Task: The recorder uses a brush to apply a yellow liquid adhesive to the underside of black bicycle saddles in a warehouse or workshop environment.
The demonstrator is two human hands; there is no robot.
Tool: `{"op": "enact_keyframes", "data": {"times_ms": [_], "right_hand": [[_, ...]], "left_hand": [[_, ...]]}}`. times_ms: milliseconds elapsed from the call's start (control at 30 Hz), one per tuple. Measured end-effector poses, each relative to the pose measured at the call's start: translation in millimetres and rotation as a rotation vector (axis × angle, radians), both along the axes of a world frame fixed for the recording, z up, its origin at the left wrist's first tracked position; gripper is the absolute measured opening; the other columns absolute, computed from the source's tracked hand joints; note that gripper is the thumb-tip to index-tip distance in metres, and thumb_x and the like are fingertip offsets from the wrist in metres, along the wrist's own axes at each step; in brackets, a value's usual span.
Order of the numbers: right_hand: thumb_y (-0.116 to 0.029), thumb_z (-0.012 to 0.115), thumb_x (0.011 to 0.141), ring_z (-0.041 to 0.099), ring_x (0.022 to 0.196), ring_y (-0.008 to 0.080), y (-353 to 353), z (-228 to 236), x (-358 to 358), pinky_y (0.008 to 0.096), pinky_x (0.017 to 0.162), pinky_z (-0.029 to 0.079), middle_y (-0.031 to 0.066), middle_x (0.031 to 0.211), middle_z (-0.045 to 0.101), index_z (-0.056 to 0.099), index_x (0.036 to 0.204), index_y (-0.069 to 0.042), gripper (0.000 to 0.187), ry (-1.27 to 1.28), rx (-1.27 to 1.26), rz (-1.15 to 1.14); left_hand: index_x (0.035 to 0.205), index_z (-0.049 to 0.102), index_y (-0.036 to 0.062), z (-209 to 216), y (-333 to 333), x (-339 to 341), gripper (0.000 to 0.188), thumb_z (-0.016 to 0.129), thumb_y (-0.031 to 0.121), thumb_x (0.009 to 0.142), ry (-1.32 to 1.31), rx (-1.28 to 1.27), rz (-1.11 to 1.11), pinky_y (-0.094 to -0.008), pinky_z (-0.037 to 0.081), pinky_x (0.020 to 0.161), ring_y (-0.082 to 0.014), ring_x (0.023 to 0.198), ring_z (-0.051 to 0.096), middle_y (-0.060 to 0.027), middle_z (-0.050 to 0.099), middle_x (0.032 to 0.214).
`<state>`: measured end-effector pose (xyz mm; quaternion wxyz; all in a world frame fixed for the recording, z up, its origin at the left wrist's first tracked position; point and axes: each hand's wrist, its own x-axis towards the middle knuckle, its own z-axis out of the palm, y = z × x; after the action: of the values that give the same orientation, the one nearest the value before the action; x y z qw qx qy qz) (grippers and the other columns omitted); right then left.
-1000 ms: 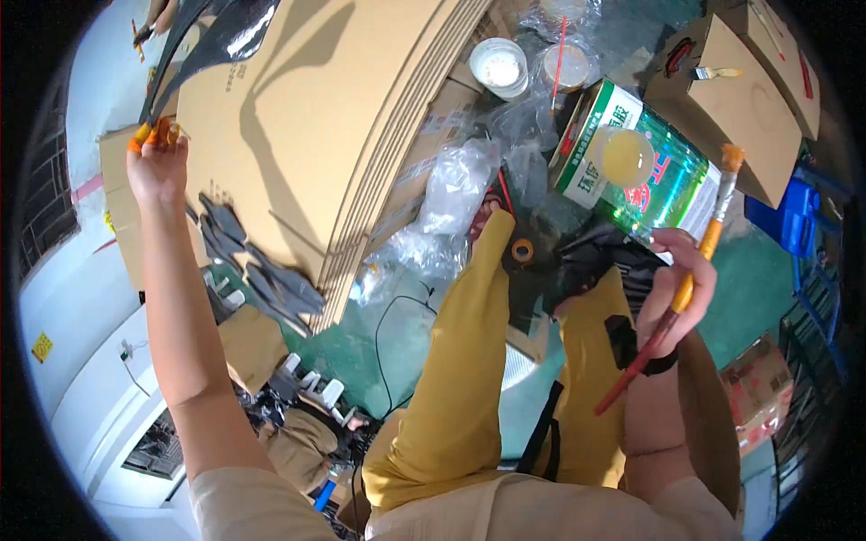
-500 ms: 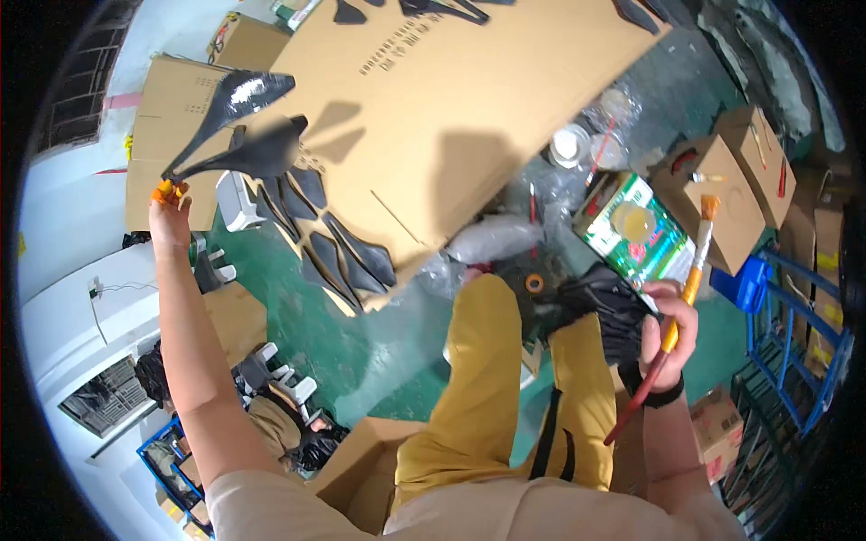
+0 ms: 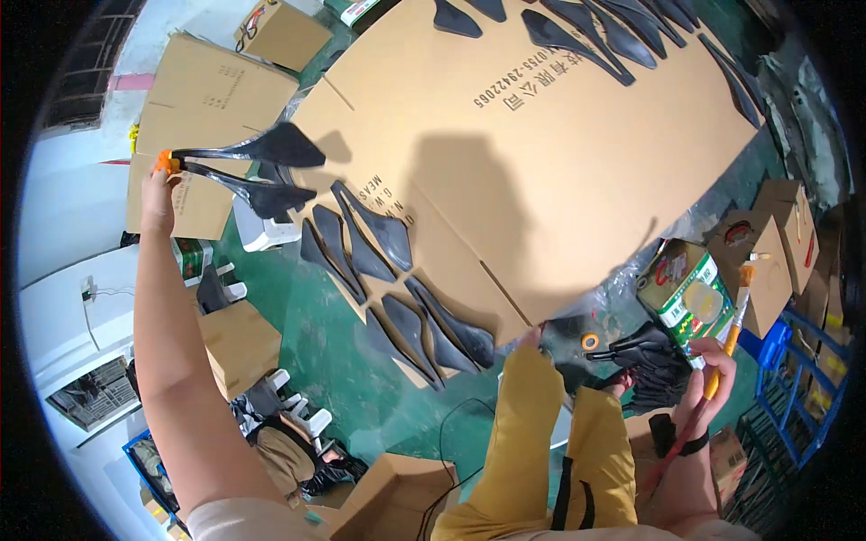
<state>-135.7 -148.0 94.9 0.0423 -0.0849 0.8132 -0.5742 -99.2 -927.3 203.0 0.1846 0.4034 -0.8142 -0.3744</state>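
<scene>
At the far left, my outstretched left hand (image 3: pixel 159 191), with orange covers on its fingertips, is closed on the narrow end of a black V-shaped piece (image 3: pixel 287 144). Its two wide, glossy arms point right, over the near left corner of a big cardboard sheet (image 3: pixel 559 171). Several similar black pieces (image 3: pixel 383 233) lie along the sheet's left side, and more (image 3: pixel 577 45) along its far edge. My right hand (image 3: pixel 711 383), at the lower right, grips a paintbrush (image 3: pixel 727 347) with a yellow and red handle, bristles up. Beside it, a plastic cup (image 3: pixel 703 302) stands on a green-and-white box.
A roll of orange tape (image 3: pixel 589 342) and black gloves or cloth (image 3: pixel 654 365) lie near my feet. Cardboard boxes (image 3: pixel 753 257) and a blue metal frame (image 3: pixel 803 361) stand at the right. An open carton (image 3: pixel 388 491) is low in the view, with a white stool (image 3: pixel 262 221) at the left.
The view has shifted, so the cardboard sits lower and farther right. The black piece has turned, its arms now pointing right instead of up and right. Both hands keep their holds.
</scene>
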Motion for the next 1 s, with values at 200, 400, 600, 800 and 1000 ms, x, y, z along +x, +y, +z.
{"op": "enact_keyframes", "data": {"times_ms": [200, 400, 600, 800, 1000], "right_hand": [[-0.024, 0.059, 0.083, 0.053, 0.086, 0.026, -55, -16, -6, 0.04, 0.082, 0.039, 0.0157, 0.092, 0.057, 0.046, 0.096, -0.008, 0.025, 0.02, -0.059, 0.119], [-0.022, 0.059, 0.082, 0.054, 0.085, 0.0271, -116, -43, -23, 0.0401, 0.079, 0.041, 0.0159, 0.09, 0.059, 0.047, 0.092, -0.008, 0.021, 0.034, -0.092, 0.221], [-0.02, 0.058, 0.082, 0.056, 0.082, 0.0276, -160, -71, -44, 0.0397, 0.075, 0.044, 0.0164, 0.089, 0.06, 0.048, 0.093, -0.009, 0.019, 0.091, -0.19, 0.335], [-0.019, 0.057, 0.081, 0.059, 0.076, 0.0275, -201, -87, -63, 0.0409, 0.071, 0.046, 0.0163, 0.087, 0.06, 0.046, 0.095, -0.009, 0.02, 0.159, -0.217, 0.43], [-0.016, 0.057, 0.081, 0.062, 0.079, 0.0289, -228, -113, -80, 0.0438, 0.075, 0.046, 0.0151, 0.087, 0.061, 0.045, 0.094, -0.008, 0.019, 0.165, -0.213, 0.521]], "left_hand": [[0.121, 0.051, 0.0, -36, -25, -49, 0.046, 0.043, 0.018, 0.08, -0.221, -0.111, -0.09, -0.0261, 0.041, 0.08, -0.0136, 0.086, 0.05, -0.0057, 0.056, 0.102], [0.119, 0.053, 0.0029, -85, -51, -74, 0.045, 0.044, 0.02, 0.079, -0.266, -0.034, -0.113, -0.0264, 0.039, 0.086, -0.0138, 0.093, 0.05, -0.0058, 0.056, 0.106], [0.123, 0.049, 0.0043, -111, -85, -92, 0.043, 0.041, 0.018, 0.083, -0.309, 0.041, -0.157, -0.0291, 0.037, 0.091, -0.0159, 0.102, 0.049, -0.0054, 0.054, 0.11], [0.121, 0.05, 0.0045, -126, -97, -97, 0.042, 0.041, 0.019, 0.083, -0.401, 0.053, -0.238, -0.0284, 0.037, 0.091, -0.0143, 0.101, 0.05, -0.0032, 0.055, 0.108], [0.117, 0.055, 0.0067, -154, -100, -107, 0.039, 0.044, 0.016, 0.08, -0.399, -0.016, -0.125, -0.0276, 0.037, 0.089, -0.0127, 0.099, 0.051, -0.002, 0.057, 0.104]]}}
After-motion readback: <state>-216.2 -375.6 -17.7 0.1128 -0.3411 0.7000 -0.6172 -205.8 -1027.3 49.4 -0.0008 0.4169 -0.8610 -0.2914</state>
